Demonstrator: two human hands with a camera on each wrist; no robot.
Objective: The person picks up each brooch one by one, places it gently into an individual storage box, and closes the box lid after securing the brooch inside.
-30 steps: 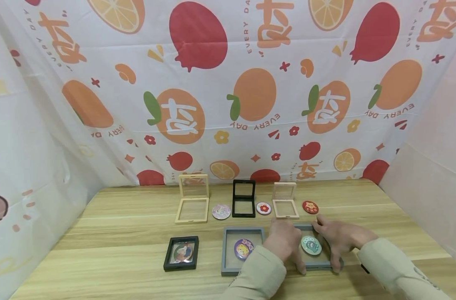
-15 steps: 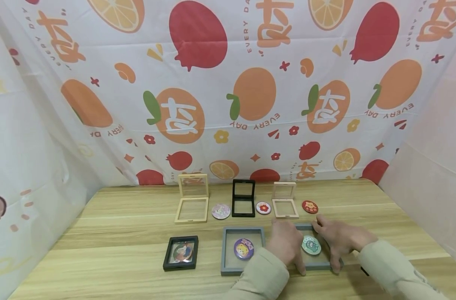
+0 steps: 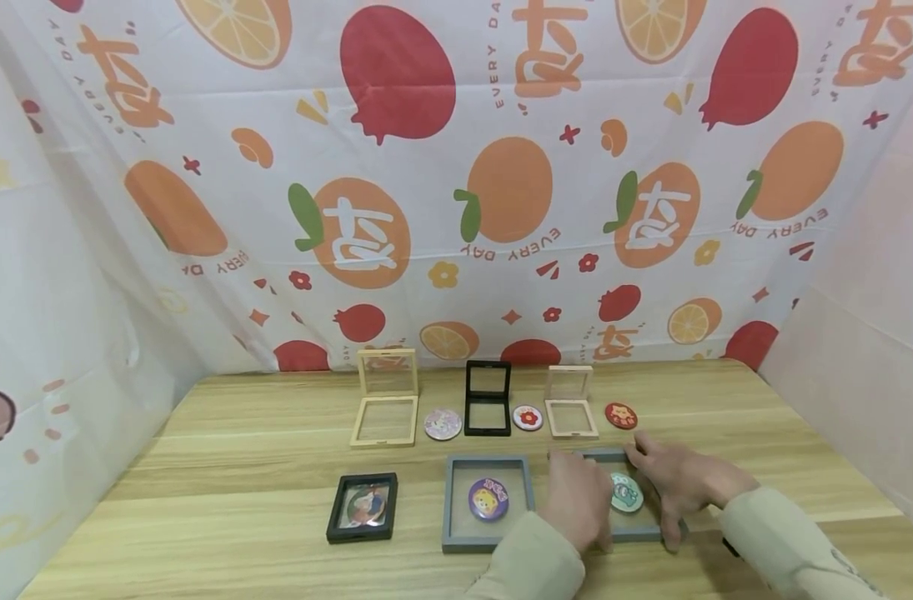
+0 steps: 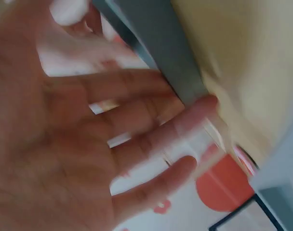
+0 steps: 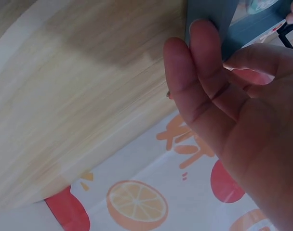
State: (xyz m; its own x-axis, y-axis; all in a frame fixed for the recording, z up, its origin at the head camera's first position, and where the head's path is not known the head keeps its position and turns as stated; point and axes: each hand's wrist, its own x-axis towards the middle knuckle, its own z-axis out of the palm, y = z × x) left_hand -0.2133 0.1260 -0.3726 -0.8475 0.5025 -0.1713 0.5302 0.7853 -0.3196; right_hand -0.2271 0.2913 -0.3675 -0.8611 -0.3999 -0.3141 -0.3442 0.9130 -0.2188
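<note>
A grey display frame (image 3: 636, 534) lies flat at the front right, with a mint-green round badge (image 3: 625, 493) showing inside. My left hand (image 3: 576, 497) is at its left side and covers part of that edge. In the left wrist view the left fingers (image 4: 151, 113) look nearly straight, overlapping the frame's grey wall (image 4: 168, 48). My right hand (image 3: 681, 483) spans the frame's right side, fingers at the far corner and thumb at the near one. Close up, the right fingers (image 5: 204, 53) lie against the frame's outer wall (image 5: 211, 12).
Left of it are another grey frame (image 3: 450, 508) with a purple badge (image 3: 489, 498) and a black frame (image 3: 339, 508) with a badge. Three propped frames (image 3: 384, 443) (image 3: 489, 432) (image 3: 572, 432) stand behind among badges (image 3: 443, 424) (image 3: 528, 417) (image 3: 621, 415). A fruit-print curtain (image 3: 433, 208) backs the table (image 3: 238, 467).
My left hand has shifted slightly and turned, with more of the front edge hidden behind its fingers. The right hand stays almost where it was, and the frame shows little movement.
</note>
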